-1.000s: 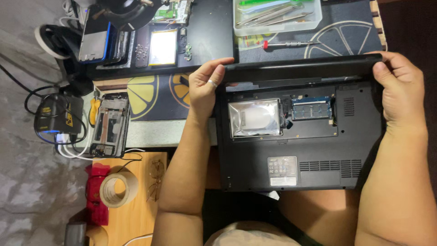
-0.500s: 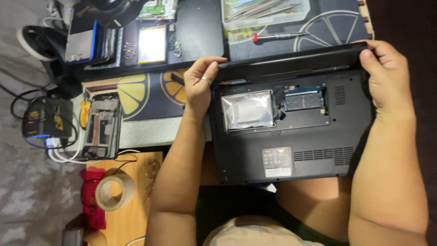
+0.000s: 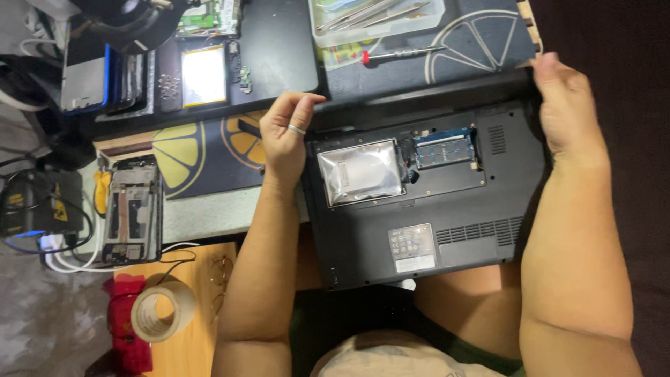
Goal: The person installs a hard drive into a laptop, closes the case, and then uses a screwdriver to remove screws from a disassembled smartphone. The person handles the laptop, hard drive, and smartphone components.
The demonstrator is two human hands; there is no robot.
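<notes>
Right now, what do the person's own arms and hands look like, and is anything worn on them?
Both forearms are bare with no sleeves, gloves, watch or bracelet in view. The left hand wears one thin, plain silvery ring on a finger. The right hand shows no ring or other item. The upper arms are out of frame.

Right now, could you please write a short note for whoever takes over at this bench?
Left hand: gripping the far left corner of the laptop.
Right hand: gripping its far right corner.
The laptop lies upside down, partly on the lap, with its far edge at the desk mat.
Done: bottom cover is off; the silver drive and memory module are exposed, both seated.
Not done: nothing has been pulled out of the bay.
Nearby: a red-handled screwdriver beside the clear tool box; an opened phone at the left.
</notes>
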